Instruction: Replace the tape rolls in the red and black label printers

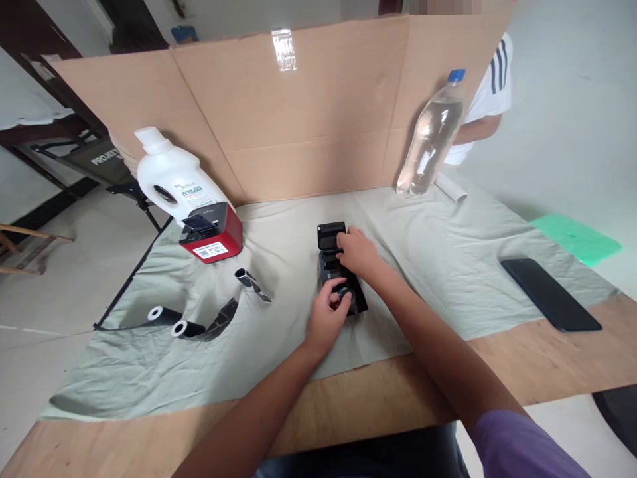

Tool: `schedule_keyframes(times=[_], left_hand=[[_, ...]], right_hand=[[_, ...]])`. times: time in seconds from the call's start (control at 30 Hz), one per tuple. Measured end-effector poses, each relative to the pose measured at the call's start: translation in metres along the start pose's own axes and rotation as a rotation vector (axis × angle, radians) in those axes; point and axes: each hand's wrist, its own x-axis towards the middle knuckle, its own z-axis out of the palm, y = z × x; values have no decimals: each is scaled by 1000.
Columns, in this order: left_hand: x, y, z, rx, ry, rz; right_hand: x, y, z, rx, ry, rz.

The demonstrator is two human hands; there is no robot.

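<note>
A black handheld device [330,236], perhaps a portable printer, lies on the cloth in front of me with its lid raised at the far end. My left hand [329,309] grips its near part, the thumb and fingers closed around a dark rounded piece there. Bent fingers of my right hand [359,251] press at the right side of the raised lid and hinge. Both hands cover much of the device, so its inside shows only in part. A curled dark strip [253,284] and two dark paper rolls [166,316] lie to the left.
A red-and-black box-shaped machine [219,247] stands by a white detergent bottle [172,174]. Behind rises a cardboard panel [308,113]. Toward the right are a water bottle [432,143], a white tube [452,188], a green sheet [577,238], a phone [550,294] and another person's sleeve [499,73].
</note>
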Motion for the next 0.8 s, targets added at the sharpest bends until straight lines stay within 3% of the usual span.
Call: schedule_keyframes(times=[0.1,0.17,0.27,0.37,0.6,0.8], left_hand=[[0,-1,0,9,8,41],[1,-2,-1,32,19,65],[0,-2,-2,63,8,78],[-2,1,-4,51,-23,53],[-2,6,-6,48,-39,27],[-1,7,-5,33,-50,17]], right_hand=[[10,4,4,108,220,57],[18,10,4,216,231,-24],[20,19,-3,246,70,-206],[7,19,-18,157,-115,-261],[-4,14,-44,187,-426,-104],[7,16,-34,285,-471,18]])
